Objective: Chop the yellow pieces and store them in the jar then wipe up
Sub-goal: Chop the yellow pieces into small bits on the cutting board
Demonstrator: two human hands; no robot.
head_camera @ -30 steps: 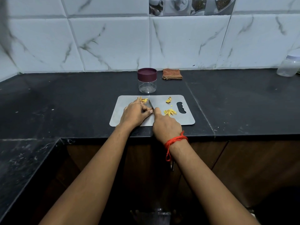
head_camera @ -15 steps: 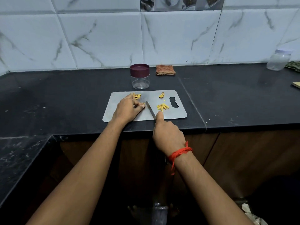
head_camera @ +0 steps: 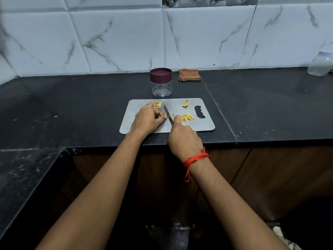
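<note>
Left hand (head_camera: 146, 121) on cutting board (head_camera: 203, 124) - grip curled, pinching 1 bit of the yellow pieces (head_camera: 187, 117) beside the knife (head_camera: 168, 115) blade. Right hand (head_camera: 183, 139) grip wrapped round knife handle, tip pointing 11 o'clock. 3 heaps on board - 11, 1, 3 o'clock. Jar (head_camera: 161, 83), lid on, at board's 12 on tabletop (head_camera: 72, 105); cloth (head_camera: 189, 75) at 1.

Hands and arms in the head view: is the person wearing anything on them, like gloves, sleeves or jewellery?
No gloves and no sleeves in view: both forearms are bare up to the bottom edge of the picture. The left hand and its wrist carry nothing. At the wrist of the right hand a red thread is wound round several times, with a loose end hanging down. No ring or watch shows.
</note>
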